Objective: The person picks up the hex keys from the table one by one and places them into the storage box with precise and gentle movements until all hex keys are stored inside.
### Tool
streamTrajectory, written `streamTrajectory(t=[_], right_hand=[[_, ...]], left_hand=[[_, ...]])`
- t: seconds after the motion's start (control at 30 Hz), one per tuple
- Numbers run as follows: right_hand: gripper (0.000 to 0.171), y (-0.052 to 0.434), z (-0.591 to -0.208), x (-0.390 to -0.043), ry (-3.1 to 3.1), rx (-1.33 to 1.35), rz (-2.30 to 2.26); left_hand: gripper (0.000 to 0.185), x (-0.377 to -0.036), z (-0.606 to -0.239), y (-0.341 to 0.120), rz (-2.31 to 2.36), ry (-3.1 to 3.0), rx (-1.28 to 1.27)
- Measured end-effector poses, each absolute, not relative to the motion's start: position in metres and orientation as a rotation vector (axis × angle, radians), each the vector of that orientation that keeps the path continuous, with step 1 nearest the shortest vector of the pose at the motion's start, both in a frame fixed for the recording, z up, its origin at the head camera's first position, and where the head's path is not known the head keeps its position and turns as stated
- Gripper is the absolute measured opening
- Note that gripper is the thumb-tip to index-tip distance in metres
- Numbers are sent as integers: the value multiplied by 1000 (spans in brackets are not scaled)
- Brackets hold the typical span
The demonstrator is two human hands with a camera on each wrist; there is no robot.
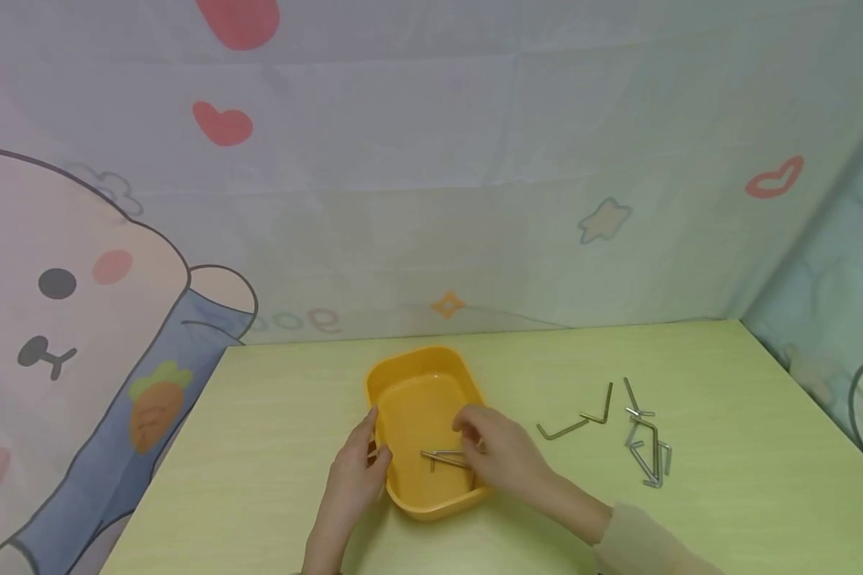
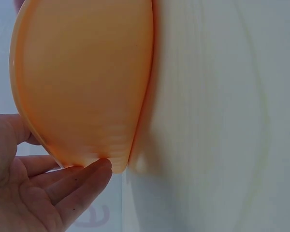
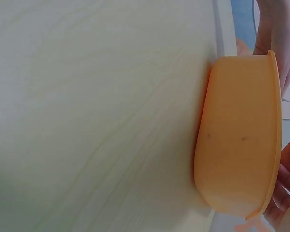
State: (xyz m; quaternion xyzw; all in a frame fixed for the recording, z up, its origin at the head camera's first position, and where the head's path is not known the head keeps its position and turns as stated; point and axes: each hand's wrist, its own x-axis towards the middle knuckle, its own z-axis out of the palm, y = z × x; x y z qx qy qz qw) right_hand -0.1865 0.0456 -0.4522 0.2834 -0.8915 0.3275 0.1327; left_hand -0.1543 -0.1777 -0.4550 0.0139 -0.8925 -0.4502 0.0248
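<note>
A yellow plastic tray [image 1: 417,355] stands on the pale green table [image 1: 273,415]. My left hand [image 1: 374,449] holds the tray's left rim, thumb over the edge and fingers [image 2: 82,181] against the outer wall [image 2: 87,82]. My right hand [image 1: 475,435] reaches into the tray from the right with curled fingers. A silver hex key [image 1: 442,457] lies on the tray floor with one end running under those fingers. In the right wrist view the tray's side [image 3: 237,135] fills the right part, and my right fingers [image 3: 287,188] show past its rim.
Several loose hex keys lie on the table right of the tray: darker ones [image 1: 575,423] nearer, a silver cluster [image 1: 649,451] farther right. A cartoon-printed cloth [image 1: 431,200] hangs close behind the table. The table's left edge [image 1: 180,447] runs diagonally.
</note>
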Motion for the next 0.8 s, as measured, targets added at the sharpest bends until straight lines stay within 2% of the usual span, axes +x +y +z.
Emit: streamTrajectory(t=[0.8], right_hand=[[24, 75, -459, -175, -2356, 985, 1013]], left_hand=[[59, -154, -455, -177, -1407, -2758, 56]])
